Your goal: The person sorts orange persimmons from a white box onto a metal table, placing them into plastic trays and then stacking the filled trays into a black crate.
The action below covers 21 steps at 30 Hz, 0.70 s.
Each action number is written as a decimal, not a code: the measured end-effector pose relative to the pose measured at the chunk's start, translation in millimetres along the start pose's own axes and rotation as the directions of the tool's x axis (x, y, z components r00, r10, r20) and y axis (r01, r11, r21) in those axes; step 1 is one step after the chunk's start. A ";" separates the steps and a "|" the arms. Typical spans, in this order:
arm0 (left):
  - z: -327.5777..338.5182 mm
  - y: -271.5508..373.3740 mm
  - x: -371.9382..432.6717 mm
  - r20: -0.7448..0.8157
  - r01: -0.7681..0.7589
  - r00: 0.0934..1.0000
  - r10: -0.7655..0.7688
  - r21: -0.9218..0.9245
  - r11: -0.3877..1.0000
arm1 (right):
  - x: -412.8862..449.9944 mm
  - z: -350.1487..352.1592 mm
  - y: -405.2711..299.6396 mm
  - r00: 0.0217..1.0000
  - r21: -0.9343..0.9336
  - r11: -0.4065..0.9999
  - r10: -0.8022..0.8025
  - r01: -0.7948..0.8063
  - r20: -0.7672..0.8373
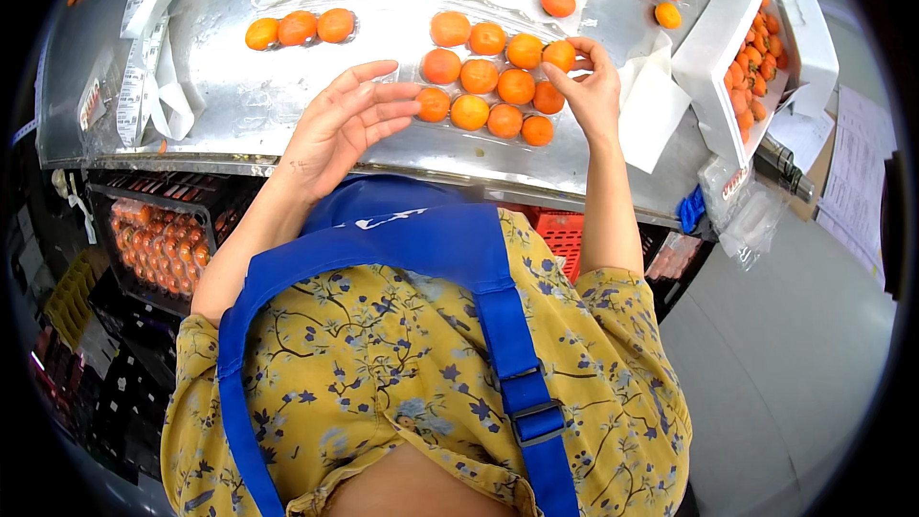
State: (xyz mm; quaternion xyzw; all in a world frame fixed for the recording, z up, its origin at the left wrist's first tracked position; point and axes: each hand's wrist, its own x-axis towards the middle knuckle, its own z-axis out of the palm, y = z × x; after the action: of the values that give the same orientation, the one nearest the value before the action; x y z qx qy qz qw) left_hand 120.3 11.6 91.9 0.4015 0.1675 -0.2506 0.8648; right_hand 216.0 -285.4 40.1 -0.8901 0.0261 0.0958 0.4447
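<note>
A clear plastic tray (557,131) on the metal table holds three rows of orange persimmons (478,77). At its far right corner, my right hand (590,82) has thumb and fingers around one persimmon (558,55). My left hand (353,113) is held to the left of the tray, palm turned inward and fingers apart. Its fingertips are right by the end persimmon of the nearest row (433,105); whether they touch it I cannot tell. Nothing is in that hand.
Three persimmons (297,29) sit in clear plastic at the left. A foam box (707,79) of persimmons stands at the right, beside white paper (655,104). Printed label strips (134,100) lie at the far left. Below the table edge is a black crate (159,179) with packed fruit.
</note>
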 end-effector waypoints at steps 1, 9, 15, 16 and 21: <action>0.4 0.0 0.7 -0.012 0.009 1.000 -0.009 0.009 1.000 | 2.2 -0.7 8.7 1.000 -0.002 1.000 0.002 -0.002 -0.007; 3.7 2.1 1.2 -0.038 0.022 0.999 -0.021 0.038 0.999 | 11.7 9.9 36.2 0.996 -0.393 0.919 -0.048 0.015 -0.073; 3.0 1.4 0.9 -0.041 0.023 0.999 -0.022 0.028 0.999 | 11.0 8.4 37.8 0.996 -0.415 0.910 -0.040 0.002 -0.083; 3.2 1.6 0.9 -0.045 0.021 0.999 -0.020 0.026 0.999 | 10.3 6.9 38.1 0.995 -0.397 0.918 -0.042 0.005 -0.086; 0.2 0.0 -1.3 -0.062 0.008 0.998 -0.006 0.024 1.000 | -22.3 -2.6 35.4 0.995 -0.320 0.945 0.045 -0.071 -0.087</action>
State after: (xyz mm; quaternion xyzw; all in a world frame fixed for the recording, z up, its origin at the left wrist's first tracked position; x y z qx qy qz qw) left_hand 119.2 11.9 92.7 0.4190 0.1927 -0.2431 0.8533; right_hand 189.8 -309.7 18.2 -0.9527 0.0536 0.0767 0.2890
